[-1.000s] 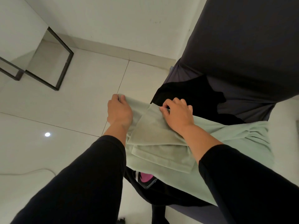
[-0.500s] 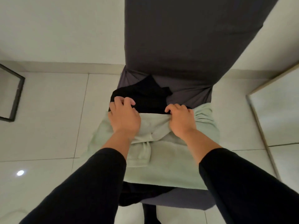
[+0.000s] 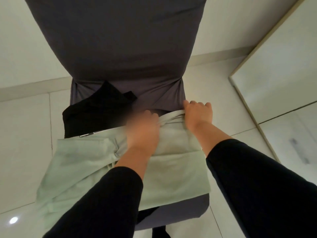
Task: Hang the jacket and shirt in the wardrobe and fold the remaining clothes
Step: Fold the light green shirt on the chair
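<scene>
A pale green garment [image 3: 176,170] lies spread over the seat of a chair with a dark grey cover [image 3: 120,48]. Its left part hangs off the seat's left side. My right hand [image 3: 198,115] grips the bunched far edge of the green garment near the seat's back right. My left hand [image 3: 143,131], blurred by motion, rests on the garment's middle with its fingers closed on the same bunched edge. A black garment [image 3: 96,114] lies under the green one at the seat's back left, partly covered by it.
Glossy white floor tiles [image 3: 24,127] surround the chair. A white wall and its skirting run behind it. A pale panel with a wooden edge [image 3: 248,107] stands at the right.
The view has swung left so the chair sits more centred. Both hands have shifted right along the green garment's far edge, gathering it toward the seat's back right.
</scene>
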`<state>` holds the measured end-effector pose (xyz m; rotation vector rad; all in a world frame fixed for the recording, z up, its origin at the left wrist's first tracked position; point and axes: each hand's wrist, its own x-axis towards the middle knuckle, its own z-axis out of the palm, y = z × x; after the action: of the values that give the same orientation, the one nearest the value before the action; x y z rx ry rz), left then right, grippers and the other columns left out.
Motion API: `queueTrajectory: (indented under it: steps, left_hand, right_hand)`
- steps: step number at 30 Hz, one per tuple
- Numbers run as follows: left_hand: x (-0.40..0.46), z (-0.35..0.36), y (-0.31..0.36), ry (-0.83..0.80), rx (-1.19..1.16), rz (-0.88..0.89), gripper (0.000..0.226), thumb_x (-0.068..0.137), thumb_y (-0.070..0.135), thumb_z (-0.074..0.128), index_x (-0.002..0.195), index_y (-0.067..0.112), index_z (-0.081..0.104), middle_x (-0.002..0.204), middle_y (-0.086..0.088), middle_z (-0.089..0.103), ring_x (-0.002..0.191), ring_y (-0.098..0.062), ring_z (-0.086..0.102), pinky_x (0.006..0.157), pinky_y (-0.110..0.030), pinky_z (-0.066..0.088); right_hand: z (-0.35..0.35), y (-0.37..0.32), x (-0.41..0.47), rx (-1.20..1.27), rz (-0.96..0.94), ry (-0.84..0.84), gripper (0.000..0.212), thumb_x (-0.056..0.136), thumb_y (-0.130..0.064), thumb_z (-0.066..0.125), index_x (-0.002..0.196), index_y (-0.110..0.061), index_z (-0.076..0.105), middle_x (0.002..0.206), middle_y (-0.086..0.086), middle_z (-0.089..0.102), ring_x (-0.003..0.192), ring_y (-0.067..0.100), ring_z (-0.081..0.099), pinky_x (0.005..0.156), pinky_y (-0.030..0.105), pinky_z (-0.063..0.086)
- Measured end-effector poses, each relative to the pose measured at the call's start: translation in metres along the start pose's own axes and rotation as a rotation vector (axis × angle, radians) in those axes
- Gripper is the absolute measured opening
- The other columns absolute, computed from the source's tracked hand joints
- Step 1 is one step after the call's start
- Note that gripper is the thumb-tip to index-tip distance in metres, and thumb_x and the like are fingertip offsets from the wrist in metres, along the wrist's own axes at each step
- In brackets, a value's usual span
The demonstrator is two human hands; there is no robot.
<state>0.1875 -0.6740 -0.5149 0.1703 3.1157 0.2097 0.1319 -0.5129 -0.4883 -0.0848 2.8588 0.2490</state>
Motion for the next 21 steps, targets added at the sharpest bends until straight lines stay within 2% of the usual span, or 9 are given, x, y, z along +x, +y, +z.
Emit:
queueTrajectory:
  steps: [2,4,6,10,14,17,21]
  left_hand:
    - [0.001,0.001,-0.002,0.006,0.005,0.016,0.025,0.099,0.04,0.038,0.112,0.023,0.05,0.111,0.002,0.052,0.101,-0.021,0.054,0.073,-0.034,0.035]
    - [-0.001,-0.001,-0.002,-0.02,-0.065,0.014,0.023,0.095,0.041,0.046,0.104,0.02,0.052,0.102,0.001,0.053,0.091,-0.021,0.057,0.067,-0.031,0.032]
    - [-0.006,-0.006,0.001,-0.024,-0.181,0.02,0.022,0.09,0.039,0.057,0.096,0.018,0.055,0.096,0.0,0.054,0.085,-0.021,0.057,0.063,-0.031,0.035]
    - [-0.022,-0.017,0.013,0.113,-0.21,0.154,0.016,0.085,0.032,0.066,0.083,0.017,0.061,0.083,0.0,0.056,0.072,-0.021,0.059,0.053,-0.034,0.044]
    - [-0.048,-0.025,0.019,0.254,-0.042,0.291,0.027,0.09,0.038,0.047,0.08,0.019,0.064,0.078,0.003,0.058,0.065,-0.019,0.058,0.044,-0.03,0.04]
    - [-0.067,-0.024,0.023,0.276,0.019,0.303,0.03,0.093,0.037,0.043,0.08,0.02,0.064,0.077,0.003,0.057,0.065,-0.019,0.056,0.044,-0.031,0.038]
    - [-0.084,-0.022,0.026,0.224,0.059,0.313,0.032,0.094,0.035,0.039,0.081,0.021,0.064,0.078,0.004,0.057,0.066,-0.019,0.055,0.049,-0.029,0.032]
  right_hand:
    - [0.003,0.008,-0.002,0.02,0.034,0.013,0.034,0.083,-0.004,0.042,0.114,-0.016,0.046,0.092,0.003,0.056,0.095,0.028,0.059,0.082,0.035,0.033]
    - [0.005,0.018,-0.007,0.012,0.069,0.024,0.032,0.082,-0.003,0.044,0.111,-0.015,0.045,0.072,-0.001,0.043,0.081,0.026,0.056,0.078,0.033,0.031]
    - [0.006,0.028,-0.015,0.02,0.11,0.019,0.031,0.082,-0.003,0.044,0.11,-0.015,0.045,0.066,-0.002,0.036,0.072,0.025,0.049,0.076,0.032,0.031]
    - [0.006,0.047,-0.04,0.088,0.197,0.014,0.028,0.084,-0.006,0.047,0.111,-0.014,0.046,0.082,0.002,0.043,0.073,0.024,0.045,0.071,0.032,0.033]
    - [0.006,0.063,-0.074,0.19,0.311,0.006,0.025,0.083,-0.007,0.054,0.106,-0.014,0.045,0.089,0.003,0.041,0.073,0.023,0.046,0.071,0.032,0.035]
    - [0.018,0.07,-0.1,0.197,0.376,-0.026,0.037,0.079,-0.016,0.07,0.108,-0.016,0.047,0.091,0.002,0.044,0.073,0.022,0.046,0.07,0.032,0.035]
    - [0.041,0.069,-0.118,0.194,0.414,-0.018,0.031,0.083,-0.012,0.059,0.111,-0.016,0.046,0.09,0.001,0.04,0.073,0.022,0.044,0.072,0.031,0.033]
